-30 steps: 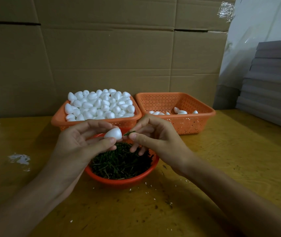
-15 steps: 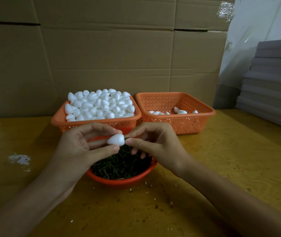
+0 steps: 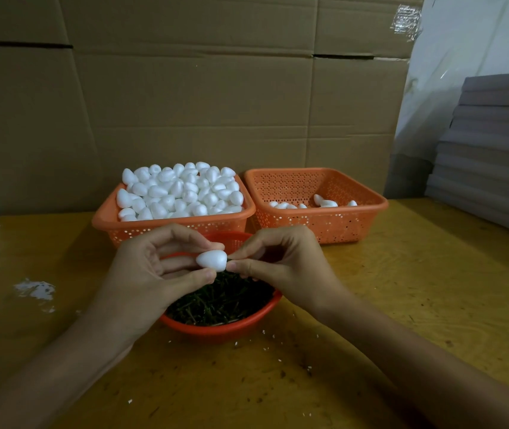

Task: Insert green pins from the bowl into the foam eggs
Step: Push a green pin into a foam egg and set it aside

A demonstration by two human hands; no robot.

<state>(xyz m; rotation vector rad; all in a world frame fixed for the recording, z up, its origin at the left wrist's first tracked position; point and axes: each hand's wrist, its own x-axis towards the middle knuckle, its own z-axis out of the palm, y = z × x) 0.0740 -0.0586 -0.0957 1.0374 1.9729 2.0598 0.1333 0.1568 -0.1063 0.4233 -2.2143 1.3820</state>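
My left hand [image 3: 151, 270] pinches a white foam egg [image 3: 212, 260] between thumb and fingers, just above the red bowl [image 3: 225, 328] of green pins [image 3: 216, 305]. My right hand [image 3: 281, 264] pinches a green pin [image 3: 231, 258] right at the egg's broad end, thumb and forefinger touching the foam. Almost all of the pin is hidden between the fingertips and the egg.
Behind the bowl stand two orange baskets: the left basket [image 3: 172, 226] heaped with foam eggs, the right basket [image 3: 318, 221] with several eggs at its bottom. Cardboard boxes [image 3: 185, 103] form the back wall; grey sheets [image 3: 494, 150] are stacked at the right. White crumbs dot the wooden table [image 3: 401, 289].
The pin's visible length between the egg and my right fingertips has shrunk to almost nothing as the hands closed together. Both hands dropped slightly towards the bowl.
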